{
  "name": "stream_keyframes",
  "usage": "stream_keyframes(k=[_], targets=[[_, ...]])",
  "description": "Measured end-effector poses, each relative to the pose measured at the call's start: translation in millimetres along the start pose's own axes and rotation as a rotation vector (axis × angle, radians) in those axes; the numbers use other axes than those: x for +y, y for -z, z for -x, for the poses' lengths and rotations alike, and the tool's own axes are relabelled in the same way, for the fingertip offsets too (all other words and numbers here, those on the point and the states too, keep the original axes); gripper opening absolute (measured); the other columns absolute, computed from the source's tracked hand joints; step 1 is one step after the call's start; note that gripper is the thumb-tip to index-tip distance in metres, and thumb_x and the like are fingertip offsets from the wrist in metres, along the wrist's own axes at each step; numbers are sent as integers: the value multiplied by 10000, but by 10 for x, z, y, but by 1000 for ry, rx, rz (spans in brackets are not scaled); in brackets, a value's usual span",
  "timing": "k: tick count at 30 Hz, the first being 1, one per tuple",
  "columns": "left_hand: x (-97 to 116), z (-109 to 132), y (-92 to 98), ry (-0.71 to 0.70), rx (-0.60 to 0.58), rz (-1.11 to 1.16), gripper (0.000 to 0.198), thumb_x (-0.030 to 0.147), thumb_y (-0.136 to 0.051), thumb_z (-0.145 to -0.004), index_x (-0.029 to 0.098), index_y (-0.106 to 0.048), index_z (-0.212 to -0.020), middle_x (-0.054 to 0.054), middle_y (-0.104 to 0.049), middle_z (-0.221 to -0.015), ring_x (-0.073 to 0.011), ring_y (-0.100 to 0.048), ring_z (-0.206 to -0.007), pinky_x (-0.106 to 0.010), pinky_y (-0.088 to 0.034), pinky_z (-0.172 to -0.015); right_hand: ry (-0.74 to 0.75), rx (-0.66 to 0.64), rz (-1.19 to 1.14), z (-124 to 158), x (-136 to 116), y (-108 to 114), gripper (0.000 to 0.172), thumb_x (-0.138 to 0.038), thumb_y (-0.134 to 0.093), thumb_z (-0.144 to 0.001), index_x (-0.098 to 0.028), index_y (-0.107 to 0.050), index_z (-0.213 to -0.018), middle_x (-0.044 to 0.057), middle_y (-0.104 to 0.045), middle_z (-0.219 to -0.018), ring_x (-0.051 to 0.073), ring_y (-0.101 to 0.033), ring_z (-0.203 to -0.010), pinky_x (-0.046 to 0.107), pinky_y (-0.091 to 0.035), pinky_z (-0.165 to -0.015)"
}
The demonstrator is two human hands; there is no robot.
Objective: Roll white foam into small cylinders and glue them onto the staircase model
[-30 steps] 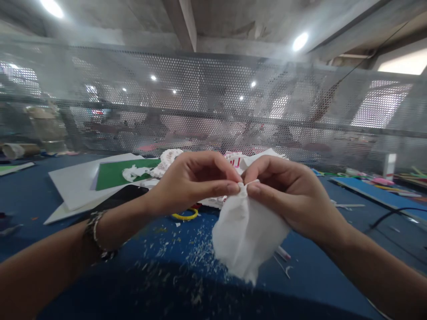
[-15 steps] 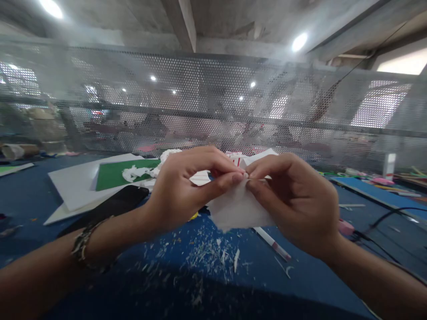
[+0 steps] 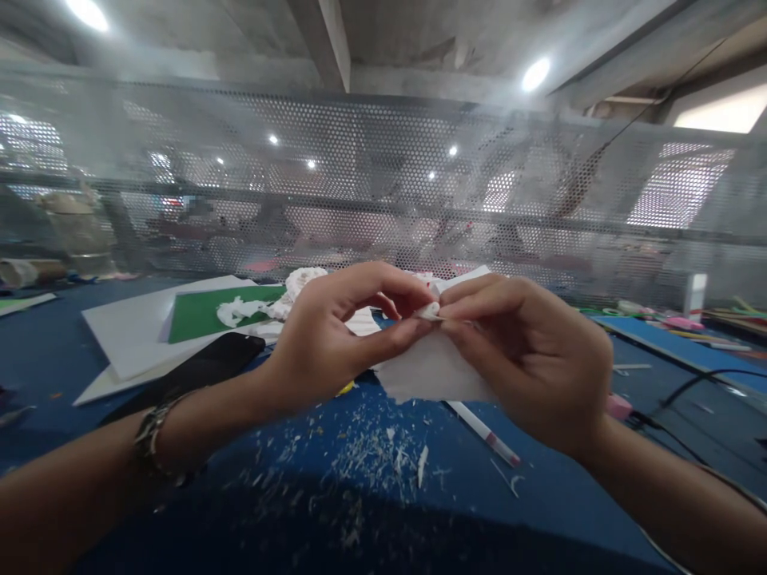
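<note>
Pinching the top edge of a white tissue sheet (image 3: 432,369), the left hand (image 3: 335,339) and the right hand (image 3: 527,359) meet fingertip to fingertip, thumbs and forefingers closed tight on a small rolled bit of its corner. The sheet hangs below the pinch, held above the blue table (image 3: 359,511), its ragged lower edge loose. Directly beneath the grip, white paper scraps (image 3: 383,459) lie scattered on the tabletop, and a thin white stick with a red band (image 3: 484,433) lies just under the right hand. A bracelet (image 3: 153,435) circles the left wrist. Left of the grip lies a black phone (image 3: 197,371), and beyond it white boards with a green sheet (image 3: 204,313) and crumpled tissue (image 3: 288,295). Behind everything stands a perforated metal screen (image 3: 383,184). A black cable (image 3: 689,391) runs off to the right of the grip.
</note>
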State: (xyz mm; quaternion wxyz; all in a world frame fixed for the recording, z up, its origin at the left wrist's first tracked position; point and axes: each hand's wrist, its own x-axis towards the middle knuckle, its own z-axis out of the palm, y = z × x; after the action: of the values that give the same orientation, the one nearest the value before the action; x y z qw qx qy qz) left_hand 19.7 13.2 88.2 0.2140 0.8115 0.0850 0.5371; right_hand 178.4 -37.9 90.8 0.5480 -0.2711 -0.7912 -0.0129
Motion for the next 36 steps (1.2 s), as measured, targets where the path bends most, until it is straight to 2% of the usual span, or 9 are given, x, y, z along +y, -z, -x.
stream_keyframes(k=[6,11,17,21,27,36], targets=[[-17,-31,6,-51,-25,19,51,146,-586,-742,189,-601,-764,6,-596,-789,-84,-530,-698,-185,-467,-615,-29,-25,0,-18,-29,20,108,-106,-558,-741,-214,-548,-741,4,-608,-791,123,-578,-723,256,-483,-609],[-56,-34,10,-144,-43,58,92,99,-602,-718,176,-627,-761,-12,-605,-759,-96,-540,-698,-189,-476,-592,19,-11,-34,-51,-12,21,91,-110,-579,-727,-197,-563,-709,3,-604,-732,116,-580,-697,238,-497,-602],[-79,-40,14,-96,-75,155,134,107,-595,-731,206,-655,-799,-18,-631,-788,-107,-559,-708,-208,-480,-600,4,3,-34,-61,8,42,88,-121,-618,-702,-188,-568,-677,-11,-605,-684,103,-585,-664,209,-506,-606],[-83,-28,-18,-68,-13,143,158,104,-602,-727,223,-674,-802,-10,-644,-796,-107,-574,-733,-199,-480,-619,9,31,-32,-54,63,26,128,-86,-630,-682,-192,-558,-683,-20,-599,-671,97,-583,-662,204,-512,-611],[-48,44,-98,-23,89,52,183,114,-594,-737,233,-678,-847,-15,-626,-834,-107,-563,-762,-188,-472,-607,33,97,7,-24,108,-14,100,-95,-595,-718,-182,-554,-693,-7,-594,-679,95,-578,-675,216,-505,-595],[15,53,-102,-51,113,-34,98,145,-625,-714,208,-674,-771,-10,-643,-782,-115,-572,-730,-217,-458,-634,-10,102,-8,-7,67,-54,91,-126,-603,-722,-177,-548,-671,-17,-587,-648,79,-571,-625,194,-510,-573]])
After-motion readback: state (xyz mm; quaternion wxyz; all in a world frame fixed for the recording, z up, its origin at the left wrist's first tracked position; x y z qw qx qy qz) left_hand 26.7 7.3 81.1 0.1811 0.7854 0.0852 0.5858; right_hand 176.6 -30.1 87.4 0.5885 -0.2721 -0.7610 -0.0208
